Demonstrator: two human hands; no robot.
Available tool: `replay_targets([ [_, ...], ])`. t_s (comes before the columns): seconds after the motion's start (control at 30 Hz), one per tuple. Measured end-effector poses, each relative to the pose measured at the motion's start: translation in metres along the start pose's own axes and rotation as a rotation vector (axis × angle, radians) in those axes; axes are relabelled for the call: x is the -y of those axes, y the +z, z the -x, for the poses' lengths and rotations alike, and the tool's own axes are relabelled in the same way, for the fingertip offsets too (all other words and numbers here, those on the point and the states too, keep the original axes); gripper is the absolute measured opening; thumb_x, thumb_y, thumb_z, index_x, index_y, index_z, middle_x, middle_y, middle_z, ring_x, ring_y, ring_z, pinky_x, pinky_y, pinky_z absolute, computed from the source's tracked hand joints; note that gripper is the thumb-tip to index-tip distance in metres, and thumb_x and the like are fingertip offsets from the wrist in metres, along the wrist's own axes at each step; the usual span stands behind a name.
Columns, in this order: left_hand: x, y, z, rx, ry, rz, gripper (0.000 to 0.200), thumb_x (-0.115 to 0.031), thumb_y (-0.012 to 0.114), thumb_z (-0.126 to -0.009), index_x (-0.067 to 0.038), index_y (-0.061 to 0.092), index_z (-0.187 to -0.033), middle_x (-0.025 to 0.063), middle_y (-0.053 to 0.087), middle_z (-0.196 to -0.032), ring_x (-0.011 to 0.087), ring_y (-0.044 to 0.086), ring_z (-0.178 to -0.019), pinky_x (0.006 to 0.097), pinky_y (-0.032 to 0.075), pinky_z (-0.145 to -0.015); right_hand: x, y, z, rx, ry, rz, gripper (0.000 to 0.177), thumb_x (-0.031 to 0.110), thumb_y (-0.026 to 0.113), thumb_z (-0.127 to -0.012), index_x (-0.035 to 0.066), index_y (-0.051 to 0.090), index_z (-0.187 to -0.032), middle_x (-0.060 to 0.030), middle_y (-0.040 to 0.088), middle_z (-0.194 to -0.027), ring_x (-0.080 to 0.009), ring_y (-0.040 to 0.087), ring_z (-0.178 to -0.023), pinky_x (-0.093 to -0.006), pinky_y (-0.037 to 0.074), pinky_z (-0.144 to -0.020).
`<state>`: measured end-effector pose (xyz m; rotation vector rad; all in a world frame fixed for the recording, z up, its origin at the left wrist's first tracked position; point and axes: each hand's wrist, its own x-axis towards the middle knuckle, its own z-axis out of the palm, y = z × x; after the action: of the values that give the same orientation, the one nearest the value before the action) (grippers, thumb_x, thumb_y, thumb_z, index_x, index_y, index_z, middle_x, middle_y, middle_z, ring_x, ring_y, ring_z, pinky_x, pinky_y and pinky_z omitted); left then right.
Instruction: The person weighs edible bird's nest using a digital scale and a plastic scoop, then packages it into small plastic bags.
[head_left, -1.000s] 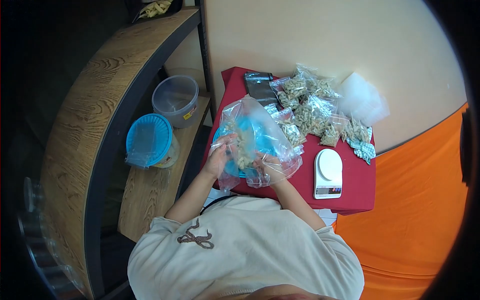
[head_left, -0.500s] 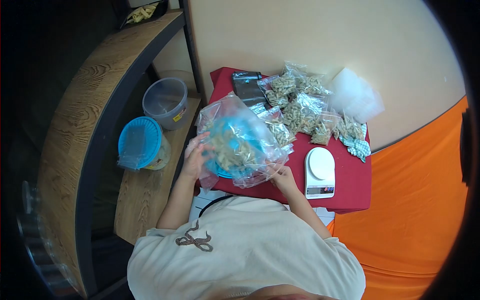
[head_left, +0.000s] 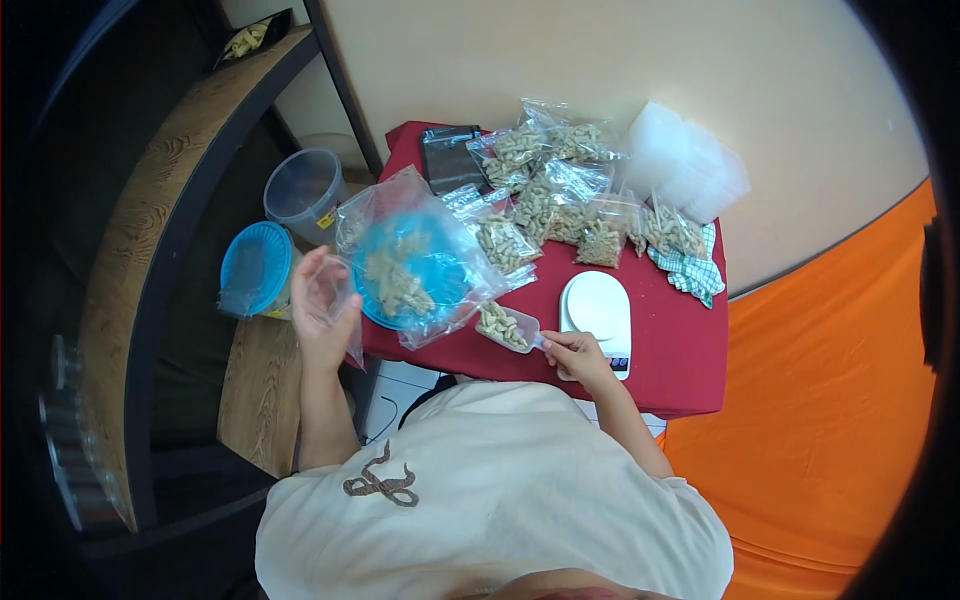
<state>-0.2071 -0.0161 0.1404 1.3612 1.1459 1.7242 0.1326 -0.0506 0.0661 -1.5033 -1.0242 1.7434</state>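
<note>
Several small bags (head_left: 548,195), big bag (head_left: 410,265) and scoop (head_left: 505,326) crowd a wall-side red table (head_left: 670,350).

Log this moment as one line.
left hand: grips edge of large clear plastic bag of pale snack pieces | right hand: holds small clear plastic scoop, loaded, between bag and white digital scale

Domestic room, in use for small-scale food packing. A small red-clothed table (head_left: 680,350) against a plain wall carries a scale (head_left: 596,305) and filled bags (head_left: 545,195) at upper centre. A wooden shelf (head_left: 150,230) with tubs (head_left: 300,190) stands at left.
</note>
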Motion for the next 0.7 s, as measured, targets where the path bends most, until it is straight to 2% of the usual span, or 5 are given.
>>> replay_targets([
  [0.1, -0.028, 0.042, 0.016, 0.174, 0.117, -0.096, 0.064, -0.012, 0.071, -0.064, -0.003, 0.042, -0.120, 0.0085, 0.048, -0.109, 0.0176, 0.047, -0.097, 0.0318, 0.037, -0.088, -0.004, -0.035, 0.014, -0.026, -0.076, 0.065, 0.025, 0.014, 0.060, -0.082, 0.002, 0.063, -0.104, 0.0030, 0.055, -0.062, -0.0018, 0.042, -0.050, -0.0173, 0.030, -0.042],
  [0.17, -0.048, 0.072, 0.022, 0.420, 0.338, -0.480, 0.069, -0.015, 0.074, -0.058, -0.003, 0.043, -0.118, 0.0112, 0.050, -0.107, 0.0221, 0.049, -0.097, 0.0324, 0.038, -0.086, 0.008, -0.057, 0.032, -0.051, -0.122, 0.074, 0.024, 0.013, 0.060, -0.082, 0.001, 0.063, -0.104, 0.0026, 0.056, -0.063, -0.0020, 0.042, -0.051, -0.0172, 0.031, -0.043],
  [0.27, -0.056, 0.122, 0.033, 0.555, 0.320, -0.536, 0.067, -0.021, 0.074, -0.057, -0.002, 0.047, -0.115, 0.0123, 0.050, -0.105, 0.0251, 0.049, -0.098, 0.0343, 0.039, -0.084, 0.035, -0.090, 0.063, -0.080, -0.194, 0.061, 0.023, 0.009, 0.058, -0.082, -0.001, 0.062, -0.102, 0.0017, 0.055, -0.063, -0.0031, 0.045, -0.053, -0.0170, 0.033, -0.047],
  [0.4, -0.049, 0.174, 0.045, 0.662, 0.451, -0.647, 0.070, -0.025, 0.075, -0.056, -0.005, 0.046, -0.117, 0.0129, 0.050, -0.108, 0.0287, 0.048, -0.099, 0.0368, 0.038, -0.086, 0.071, -0.125, 0.100, -0.110, -0.244, 0.078, 0.023, 0.010, 0.059, -0.081, -0.001, 0.063, -0.101, 0.0020, 0.054, -0.060, -0.0026, 0.043, -0.053, -0.0176, 0.031, -0.045],
  [0.7, -0.050, 0.239, 0.059, 0.757, 0.484, -0.744, 0.077, -0.030, 0.076, -0.054, -0.006, 0.043, -0.120, 0.0122, 0.048, -0.110, 0.0296, 0.046, -0.102, 0.0392, 0.035, -0.089, 0.106, -0.159, 0.120, 0.050, -0.309, 0.279, 0.021, 0.009, 0.062, -0.079, -0.002, 0.065, -0.096, -0.0003, 0.055, -0.060, -0.0056, 0.045, -0.054, -0.0212, 0.036, -0.049],
])
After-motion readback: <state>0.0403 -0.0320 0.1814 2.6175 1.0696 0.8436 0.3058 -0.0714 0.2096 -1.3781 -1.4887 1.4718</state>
